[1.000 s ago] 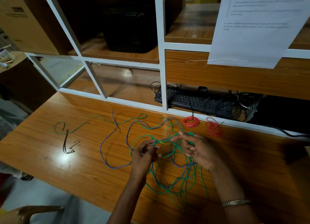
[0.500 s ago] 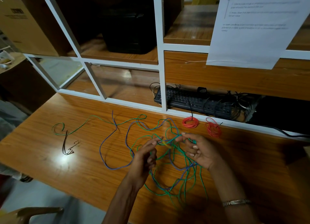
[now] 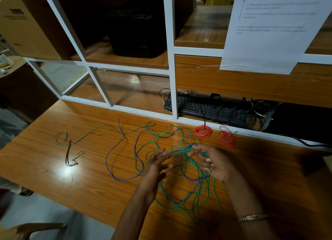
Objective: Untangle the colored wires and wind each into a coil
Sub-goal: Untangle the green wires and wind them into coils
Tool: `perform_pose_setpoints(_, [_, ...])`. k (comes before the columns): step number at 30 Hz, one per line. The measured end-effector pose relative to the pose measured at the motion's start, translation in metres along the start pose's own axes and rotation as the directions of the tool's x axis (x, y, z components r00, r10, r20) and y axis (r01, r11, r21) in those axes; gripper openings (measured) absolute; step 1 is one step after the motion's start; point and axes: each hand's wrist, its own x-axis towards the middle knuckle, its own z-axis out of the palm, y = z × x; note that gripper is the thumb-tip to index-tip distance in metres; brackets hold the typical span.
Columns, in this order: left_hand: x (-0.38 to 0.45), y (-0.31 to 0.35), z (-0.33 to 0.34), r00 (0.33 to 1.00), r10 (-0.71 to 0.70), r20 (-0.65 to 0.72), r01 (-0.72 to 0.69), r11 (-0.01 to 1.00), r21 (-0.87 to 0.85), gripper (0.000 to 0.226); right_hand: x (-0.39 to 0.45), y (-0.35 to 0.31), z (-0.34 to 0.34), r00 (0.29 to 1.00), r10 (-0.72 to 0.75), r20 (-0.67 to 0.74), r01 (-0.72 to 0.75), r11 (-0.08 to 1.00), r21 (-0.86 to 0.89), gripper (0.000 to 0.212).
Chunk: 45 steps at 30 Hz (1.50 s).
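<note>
Spreading over the middle of the table [image 3: 53, 167] as a tangle of wires [image 3: 179, 194]. Lying just behind the tangle, toward its right, as a near coil [image 3: 203, 132] and, further right, a far coil [image 3: 227, 138]. Resting well left of the tangle as a small wire bundle [image 3: 69, 155]. Sitting behind the tangle, in the low shelf opening, as a keyboard [image 3: 206, 108]. Hanging behind and above the tangle as a paper sheet [image 3: 269, 42]. Hovering over the tangle's middle: left hand [image 3: 156, 166], right hand [image 3: 213, 162] beside it.

Green wire [image 3: 197, 200] and blue wire [image 3: 115, 149] lie tangled on the table (two red coils [image 3: 203, 132] beside).
</note>
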Motion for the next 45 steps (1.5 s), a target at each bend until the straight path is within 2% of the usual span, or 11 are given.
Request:
perform_pose_setpoints(3, [0.001,0.000,0.005,0.991,0.104,-0.079,-0.097,0.992,0.082,0.033,-0.001,0.000,0.008,0.998,-0.048,0.043,0.051,0.995,-0.086,0.036])
perform_pose_setpoints(9, [-0.005,0.014,0.013,0.997,0.015,0.071,-0.025,0.990,0.140,0.031,-0.011,-0.003,0.019,0.973,-0.090,0.211,0.155,0.937,-0.312,0.039])
perform_pose_setpoints(13, [-0.007,0.006,0.012,0.987,0.134,0.085,-0.146,0.975,0.165,0.018,-0.014,-0.001,0.017,0.957,-0.059,0.283,0.169,0.909,-0.381,0.042])
perform_pose_setpoints(21, [0.006,0.009,-0.004,0.975,0.220,0.012,-0.216,0.966,-0.141,0.022,-0.016,-0.001,0.014,0.953,0.136,0.272,-0.030,0.932,-0.362,0.065])
perform_pose_setpoints(27, [0.019,0.020,-0.020,0.914,0.392,-0.103,-0.388,0.920,0.054,0.027,-0.013,0.008,0.033,0.735,0.369,0.569,-0.151,0.907,-0.393,0.081])
perform_pose_setpoints(31, [0.023,0.015,-0.022,0.897,0.438,-0.062,-0.418,0.884,0.210,0.028,-0.009,-0.003,0.041,0.555,-0.020,0.832,-0.161,0.978,0.131,0.073])
perform_pose_setpoints(32, [0.022,0.012,-0.022,0.903,0.428,-0.027,-0.412,0.883,0.227,0.025,-0.007,-0.008,0.041,0.546,-0.191,0.816,-0.188,0.921,0.342,0.068])
perform_pose_setpoints(34, [0.018,0.006,-0.020,0.907,0.419,0.049,-0.417,0.870,0.263,0.023,-0.003,-0.022,0.042,0.661,-0.396,0.638,-0.173,0.747,0.642,0.061])
perform_pose_setpoints(37, [0.011,0.001,-0.018,0.896,0.436,0.089,-0.443,0.854,0.274,0.028,0.002,-0.042,0.042,0.844,-0.453,0.286,0.046,0.594,0.803,0.051])
perform_pose_setpoints(41, [0.001,0.005,-0.014,0.869,0.466,0.163,-0.494,0.820,0.288,0.043,0.015,-0.057,0.043,0.901,-0.424,-0.093,0.350,0.582,0.734,0.033])
perform_pose_setpoints(45, [-0.008,0.020,-0.009,0.820,0.516,0.249,-0.570,0.774,0.274,0.045,0.032,-0.053,0.047,0.855,-0.460,-0.241,0.514,0.814,0.269,0.012])
